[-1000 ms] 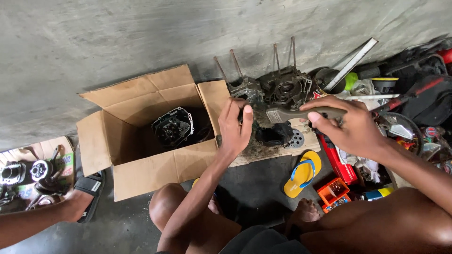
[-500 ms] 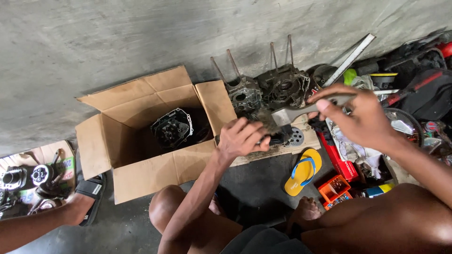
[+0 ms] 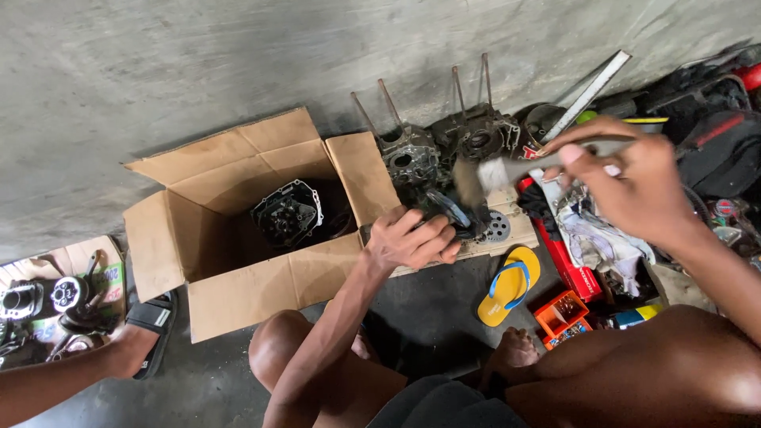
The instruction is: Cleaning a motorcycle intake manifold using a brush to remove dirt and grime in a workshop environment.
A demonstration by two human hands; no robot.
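Head view looking down at a concrete floor [image 3: 158, 79]: left hand [image 3: 412, 240] resting on a dark engine part [image 3: 452, 214] lying on a wooden board [image 3: 507, 234], fingers curled over its near edge, steadying it. Right hand [image 3: 626, 186] raised to the right, fingers clamped around a hammer [image 3: 523, 166], handle running left-right, blurred head hanging just above the part. Left hand being the nearer. Part looking greasy, blackish, rounded. Sitting alongside: open cardboard box [image 3: 238, 269], yellow sandal [image 3: 507, 285].
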